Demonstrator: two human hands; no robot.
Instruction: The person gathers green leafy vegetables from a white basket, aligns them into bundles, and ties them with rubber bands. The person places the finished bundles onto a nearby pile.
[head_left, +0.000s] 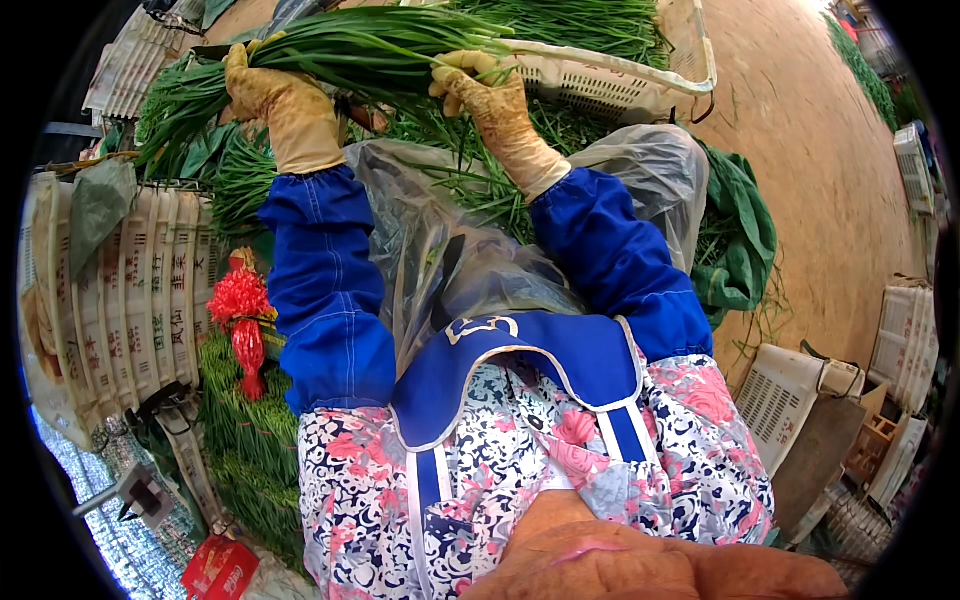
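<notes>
A long bunch of green garlic chives (367, 49) stretches sideways in front of me, with leaves spreading out at the left end. My left hand (289, 112), in a stained yellowish glove, is wrapped around the bunch near that end. At the other end, my right hand (491, 101) in a matching glove has its fingers curled on a few leaf tips. Loose leaves (480, 195) lie below the hands, on and between folds of clear plastic sheeting (495, 274) over my lap. More chives (244, 180) lie under my left wrist.
A white plastic crate (600, 86) of chives stands beyond my right hand. Printed white crates (127, 292) are at the left, near red plastic twine (244, 307) and stacked tied bunches (247, 435). Green cloth (739, 232) lies at my right knee. Other crates (784, 397) stand right.
</notes>
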